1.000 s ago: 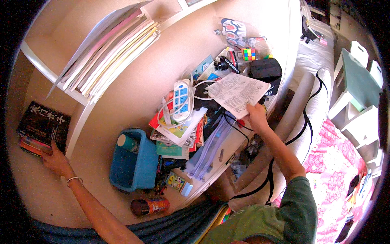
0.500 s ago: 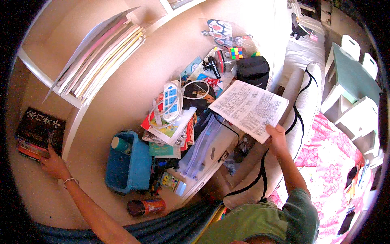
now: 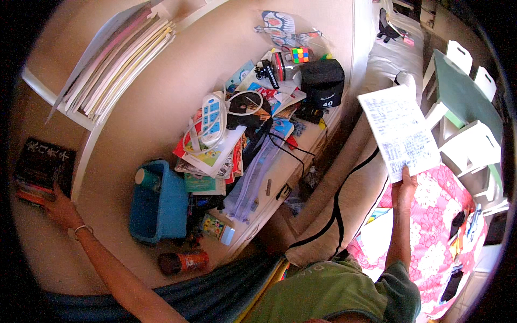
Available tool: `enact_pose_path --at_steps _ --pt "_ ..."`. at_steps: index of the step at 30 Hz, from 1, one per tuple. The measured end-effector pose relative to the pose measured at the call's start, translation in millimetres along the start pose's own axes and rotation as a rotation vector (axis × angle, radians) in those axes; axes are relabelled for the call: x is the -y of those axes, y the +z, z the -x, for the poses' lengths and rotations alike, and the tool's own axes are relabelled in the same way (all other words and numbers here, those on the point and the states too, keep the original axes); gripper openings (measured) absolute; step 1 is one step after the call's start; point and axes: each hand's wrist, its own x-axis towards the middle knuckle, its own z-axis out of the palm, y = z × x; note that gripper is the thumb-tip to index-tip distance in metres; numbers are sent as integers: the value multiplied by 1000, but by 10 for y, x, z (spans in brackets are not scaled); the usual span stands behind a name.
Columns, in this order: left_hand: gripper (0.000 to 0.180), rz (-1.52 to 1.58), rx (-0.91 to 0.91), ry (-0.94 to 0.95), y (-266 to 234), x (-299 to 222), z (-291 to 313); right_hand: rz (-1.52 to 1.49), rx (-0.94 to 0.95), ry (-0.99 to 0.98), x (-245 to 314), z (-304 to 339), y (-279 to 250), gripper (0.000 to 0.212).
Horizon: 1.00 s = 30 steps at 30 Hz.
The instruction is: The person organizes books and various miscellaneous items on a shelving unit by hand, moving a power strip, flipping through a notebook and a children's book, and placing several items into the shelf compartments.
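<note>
My right hand [image 3: 405, 185] grips the lower edge of a white notebook [image 3: 399, 129] covered in handwriting, held up right of the cluttered surface with its written side facing me. At the far left, my left hand [image 3: 63, 209] is on the near edge of a small stack of books, with a black-covered book [image 3: 46, 161] on top. The thumb lies over the cover, while the other fingers are partly hidden by the stack. My left wrist wears a light bracelet [image 3: 83, 230].
A leaning row of papers and folders [image 3: 116, 70] fills the shelf above the books. On the worktop are a blue bin [image 3: 161, 210], a power strip [image 3: 212, 118], a puzzle cube [image 3: 300, 55], a black pouch [image 3: 323, 81] and an orange-dark canister [image 3: 183, 261]. A rolled mat [image 3: 328, 210] lies alongside.
My right hand has carried the notebook right, away from the worktop, and turned it more upright. My left hand stays at the book stack. The whole view has shifted slightly.
</note>
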Motion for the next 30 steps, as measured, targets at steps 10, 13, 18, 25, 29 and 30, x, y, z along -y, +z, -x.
enact_pose_path --at_steps 10,13,18,25,29,30 --pt "68 179 -13 90 -101 -55 -32 -204 -441 29 -610 -307 -1518 17" --pt "62 58 4 46 -511 -298 138 -240 -539 167 -929 -308 -2207 9" --pt "55 -69 -84 130 -233 0 -38 285 -519 196 -1497 -200 -3718 14" --pt "54 169 -244 67 -223 -135 154 -38 -879 504 -1480 178 -3599 25" --pt "54 131 -353 71 -233 -105 118 112 -826 692 -1253 348 -2997 23" --pt "54 136 -359 71 -228 -40 76 346 -847 720 -1325 255 -3065 24"
